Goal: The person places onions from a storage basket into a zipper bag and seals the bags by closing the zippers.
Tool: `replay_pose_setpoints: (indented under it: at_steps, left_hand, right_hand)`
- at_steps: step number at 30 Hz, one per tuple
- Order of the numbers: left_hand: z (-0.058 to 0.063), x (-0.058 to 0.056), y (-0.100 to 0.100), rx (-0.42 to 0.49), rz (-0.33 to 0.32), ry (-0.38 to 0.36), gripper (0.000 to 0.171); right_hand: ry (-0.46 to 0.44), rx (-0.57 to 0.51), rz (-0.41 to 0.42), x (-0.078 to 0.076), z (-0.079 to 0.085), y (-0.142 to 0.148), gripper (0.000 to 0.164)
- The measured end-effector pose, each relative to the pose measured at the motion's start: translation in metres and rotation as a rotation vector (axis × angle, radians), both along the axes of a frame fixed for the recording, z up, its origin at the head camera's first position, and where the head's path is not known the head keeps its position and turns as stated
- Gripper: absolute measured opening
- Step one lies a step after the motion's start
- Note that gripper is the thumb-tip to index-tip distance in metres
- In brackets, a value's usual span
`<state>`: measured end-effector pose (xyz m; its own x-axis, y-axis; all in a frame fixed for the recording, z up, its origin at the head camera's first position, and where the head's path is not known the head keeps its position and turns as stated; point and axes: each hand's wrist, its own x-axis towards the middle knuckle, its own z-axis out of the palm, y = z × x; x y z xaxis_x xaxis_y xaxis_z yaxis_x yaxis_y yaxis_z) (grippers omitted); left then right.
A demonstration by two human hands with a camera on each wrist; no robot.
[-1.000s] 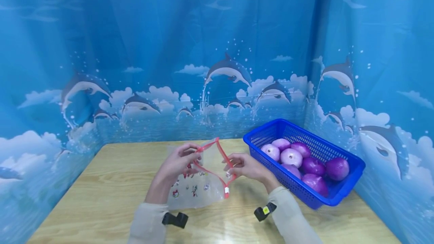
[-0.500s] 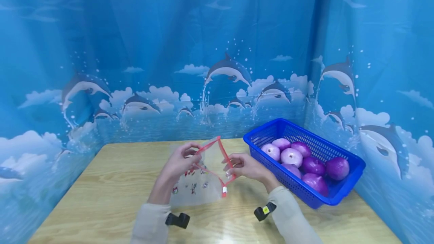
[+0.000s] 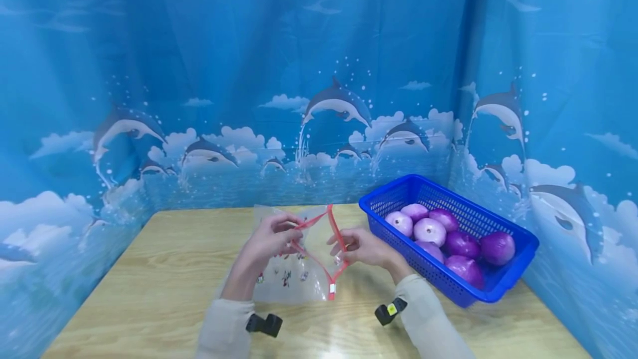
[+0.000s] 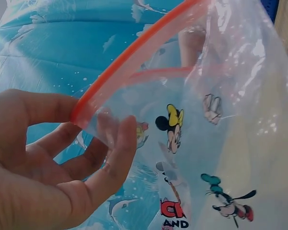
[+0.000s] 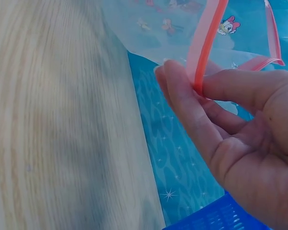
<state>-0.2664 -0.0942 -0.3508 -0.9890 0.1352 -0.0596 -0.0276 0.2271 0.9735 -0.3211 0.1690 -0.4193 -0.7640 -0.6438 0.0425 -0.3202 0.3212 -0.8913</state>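
A clear zip bag [image 3: 294, 287] with a red-pink zip edge and printed cartoon figures is held over the table, its mouth spread wide in the head view. My left hand [image 3: 271, 237] pinches one side of the mouth; in the left wrist view the thumb and fingers grip the orange-red strip [image 4: 120, 60]. The opposite side of the mouth is pinched by my right hand [image 3: 366, 248], with thumb and fingertips on the strip [image 5: 206, 48] in the right wrist view. A white slider [image 3: 332, 288] sits at the near end of the zip.
To the right stands a blue perforated basket [image 3: 513, 287] with several purple onions [image 3: 430, 231] in it. The wooden table [image 3: 149, 292] ends at a blue dolphin-print curtain [image 3: 239, 181] behind and on both sides.
My left hand and the bag have shifted slightly right. The bag's mouth has changed shape a little, its far corner moving right. My right hand stays nearly in place.
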Motion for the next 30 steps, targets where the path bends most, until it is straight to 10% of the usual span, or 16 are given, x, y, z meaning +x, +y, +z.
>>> replay_pose_setpoints:
  at_steps: [10, 30]
  left_hand:
    - [-0.003, -0.001, -0.007, 0.027, -0.055, -0.042, 0.020]
    - [0.013, 0.012, -0.012, -0.295, -0.119, 0.067, 0.017]
  right_hand:
    - [-0.018, 0.046, 0.045, -0.001, -0.004, 0.003, 0.037]
    - [-0.002, 0.042, 0.074, 0.002, -0.003, 0.002, 0.039]
